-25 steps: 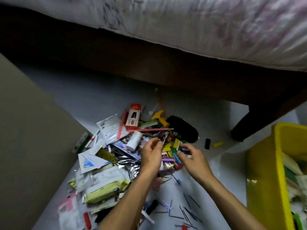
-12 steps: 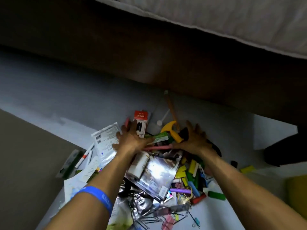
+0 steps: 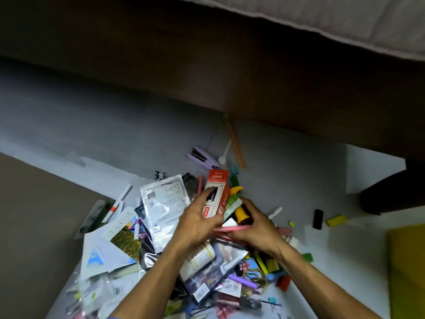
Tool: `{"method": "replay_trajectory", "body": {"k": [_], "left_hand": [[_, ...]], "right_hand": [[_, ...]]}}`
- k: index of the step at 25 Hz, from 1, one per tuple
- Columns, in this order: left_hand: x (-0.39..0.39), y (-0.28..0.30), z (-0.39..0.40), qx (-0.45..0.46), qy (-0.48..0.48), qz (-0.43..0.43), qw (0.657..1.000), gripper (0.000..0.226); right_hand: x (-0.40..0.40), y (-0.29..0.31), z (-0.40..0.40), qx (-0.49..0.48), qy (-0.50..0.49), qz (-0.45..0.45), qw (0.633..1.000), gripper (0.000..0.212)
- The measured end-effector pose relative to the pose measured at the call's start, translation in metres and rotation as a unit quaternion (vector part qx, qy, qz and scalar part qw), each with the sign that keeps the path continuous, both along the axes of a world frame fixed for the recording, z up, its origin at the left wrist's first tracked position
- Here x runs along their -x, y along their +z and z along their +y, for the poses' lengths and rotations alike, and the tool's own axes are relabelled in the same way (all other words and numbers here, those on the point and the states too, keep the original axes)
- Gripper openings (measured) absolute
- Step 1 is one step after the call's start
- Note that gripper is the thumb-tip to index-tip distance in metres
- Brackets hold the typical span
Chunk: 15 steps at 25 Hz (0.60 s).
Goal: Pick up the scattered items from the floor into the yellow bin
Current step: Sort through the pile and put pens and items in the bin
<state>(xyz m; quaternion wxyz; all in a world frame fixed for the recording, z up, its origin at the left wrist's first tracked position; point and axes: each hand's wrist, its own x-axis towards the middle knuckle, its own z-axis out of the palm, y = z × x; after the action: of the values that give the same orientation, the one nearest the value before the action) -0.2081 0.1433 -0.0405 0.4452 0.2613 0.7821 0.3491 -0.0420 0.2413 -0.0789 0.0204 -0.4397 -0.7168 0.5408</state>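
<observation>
Both hands scoop a bundle together so it lifts as one: the left hand (image 3: 197,223) grips the red-and-white box (image 3: 216,194), the right hand (image 3: 255,229) clutches a pink pen (image 3: 230,229). The yellow bin (image 3: 407,268) waits at four o'clock; clutter covers the floor (image 3: 115,134).

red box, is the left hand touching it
Touching: the head view shows the left hand with its fingers wrapped across the red box.

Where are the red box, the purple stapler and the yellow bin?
red box (image 3: 217,194): head view, middle of its front face.
purple stapler (image 3: 202,157): head view, middle of its body.
yellow bin (image 3: 407,261): head view, its near wall at right edge.
</observation>
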Motion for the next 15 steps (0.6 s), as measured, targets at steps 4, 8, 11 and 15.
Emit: {"method": "replay_trajectory", "body": {"k": [4,8,11,15], "left_hand": [[-0.02,0.012,-0.017,-0.031,0.007,-0.072,0.997,0.076],[-0.032,0.044,-0.016,-0.06,0.016,-0.068,0.996,0.07],[-0.044,0.073,-0.014,-0.082,-0.004,-0.068,0.994,0.07],[-0.083,0.121,-0.019,-0.13,-0.044,-0.073,0.988,0.069]], "right_hand": [[-0.03,0.011,-0.02,-0.011,0.02,0.016,1.0,0.072],[-0.051,0.039,-0.022,-0.047,0.022,0.019,0.998,0.063],[-0.065,0.06,-0.025,-0.073,-0.013,0.031,0.997,0.058],[-0.107,0.104,-0.038,-0.116,-0.053,0.049,0.991,0.06]]}}
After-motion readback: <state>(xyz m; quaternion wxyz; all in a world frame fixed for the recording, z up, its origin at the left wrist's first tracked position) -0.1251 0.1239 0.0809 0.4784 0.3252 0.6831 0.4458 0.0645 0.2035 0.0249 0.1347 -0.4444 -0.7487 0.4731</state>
